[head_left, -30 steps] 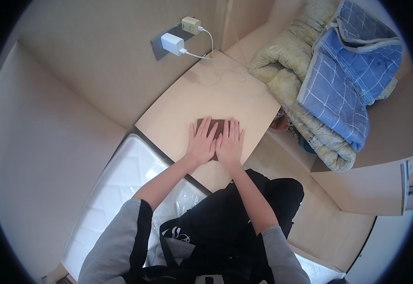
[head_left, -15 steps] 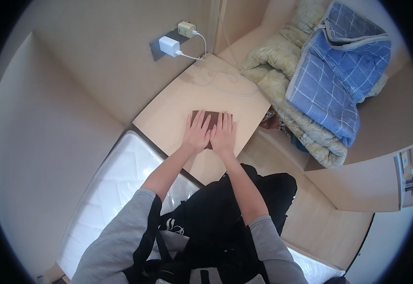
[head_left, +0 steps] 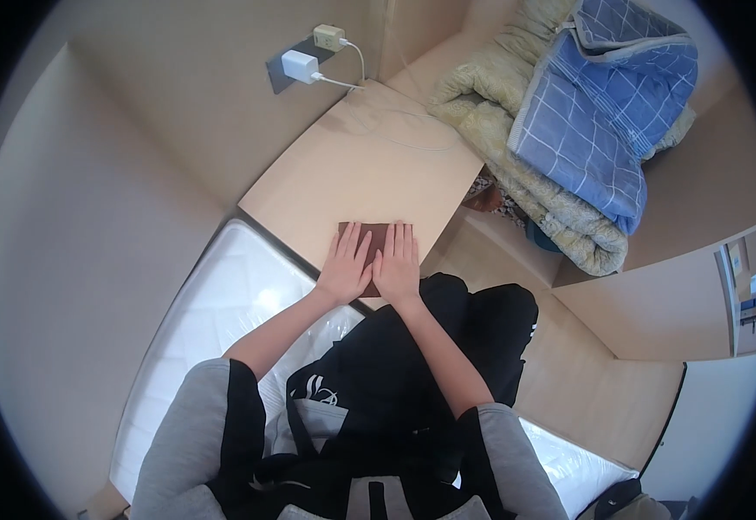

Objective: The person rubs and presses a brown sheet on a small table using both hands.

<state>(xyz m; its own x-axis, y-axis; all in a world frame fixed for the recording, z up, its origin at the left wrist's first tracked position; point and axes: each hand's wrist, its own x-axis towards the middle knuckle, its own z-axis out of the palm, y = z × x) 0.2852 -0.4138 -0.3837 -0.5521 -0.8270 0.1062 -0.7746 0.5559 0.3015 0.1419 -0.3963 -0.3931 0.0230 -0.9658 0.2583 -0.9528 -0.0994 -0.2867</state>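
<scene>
A dark brown, roughly square sheet [head_left: 379, 245] lies flat near the close edge of a pale wooden tabletop [head_left: 369, 186]. Its material is hard to make out. My left hand [head_left: 346, 264] rests palm down on its left part, fingers stretched out. Beside it, my right hand [head_left: 396, 264] presses flat on the right part, also with straight fingers. The thumbs almost meet over the sheet, and its brown surface shows between the hands and at the lower edge.
A white charger [head_left: 300, 67] and a cream adapter [head_left: 328, 37] with white cables sit in the wall socket. Right of the tabletop are a yellowish quilt [head_left: 482, 87] and a folded blue checked blanket [head_left: 581, 139]. A plastic-wrapped white mattress [head_left: 213, 321] lies lower left.
Both hands and the brown sheet beneath them have slid toward me, close to the tabletop's near corner. My elbows are more bent, and the view has tilted slightly.
</scene>
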